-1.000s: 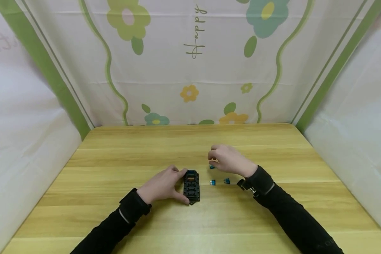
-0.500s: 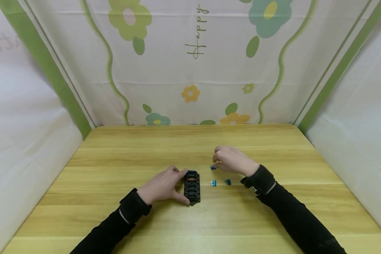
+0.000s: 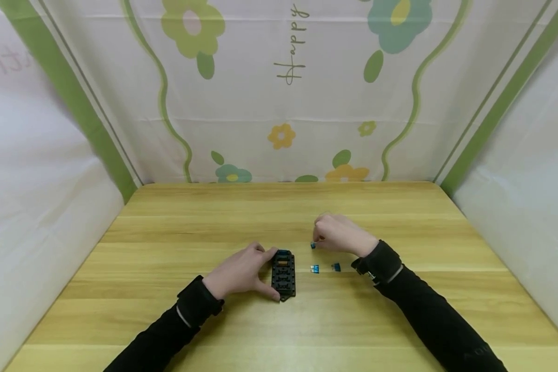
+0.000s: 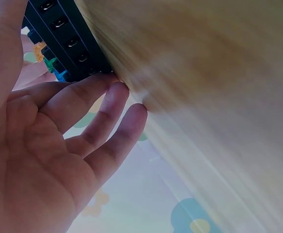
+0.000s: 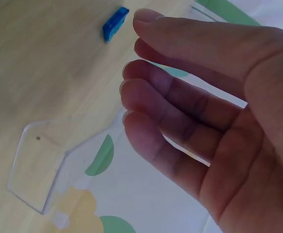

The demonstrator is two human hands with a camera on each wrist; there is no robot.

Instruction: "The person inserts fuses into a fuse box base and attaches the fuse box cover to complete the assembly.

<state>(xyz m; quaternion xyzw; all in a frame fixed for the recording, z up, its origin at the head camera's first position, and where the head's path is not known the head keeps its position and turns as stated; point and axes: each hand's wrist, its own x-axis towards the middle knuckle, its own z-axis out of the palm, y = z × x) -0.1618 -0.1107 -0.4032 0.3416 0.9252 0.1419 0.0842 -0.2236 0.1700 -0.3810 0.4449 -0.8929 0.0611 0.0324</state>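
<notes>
A left hand [image 3: 238,271] spans and grips a black block [image 3: 284,281], seemingly part-filled with coloured pieces [image 4: 49,63]; rightward, two blue pieces [image 3: 314,269] lie unseated; farther, a right hand [image 3: 344,235], fingers loosely bent, no grip visible, meets a third blue piece [image 3: 313,245].

A black slotted block [image 3: 283,279] lies lengthwise toward the worktop [image 3: 204,209] far edge. Three blue fuses [image 3: 315,269] sit between it and the right edge.

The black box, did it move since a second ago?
No. In the head view, the black box keeps its place against the back edge of the wooden table.
</notes>
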